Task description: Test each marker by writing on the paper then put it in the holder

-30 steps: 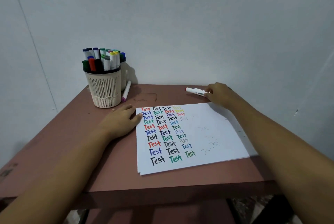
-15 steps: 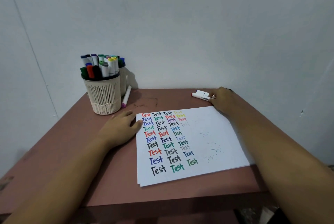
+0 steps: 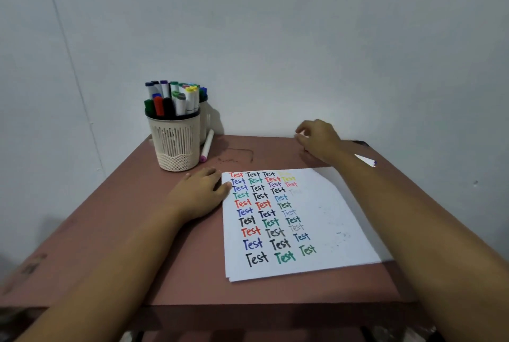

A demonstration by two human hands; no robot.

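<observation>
Upper left of centre I see the holder [image 3: 176, 143] packed with capped markers [image 3: 176, 99]. A pink-tipped marker [image 3: 207, 144] lies against its right side on the table [image 3: 110, 217]. The left hand [image 3: 198, 195] lies flat, fingers straight, tips on the left edge of the paper [image 3: 330, 217]. Right of centre the right hand [image 3: 321, 140] hovers with fingers curled; I cannot tell what they hold. A white marker [image 3: 365, 160] pokes out just right of its wrist.
</observation>
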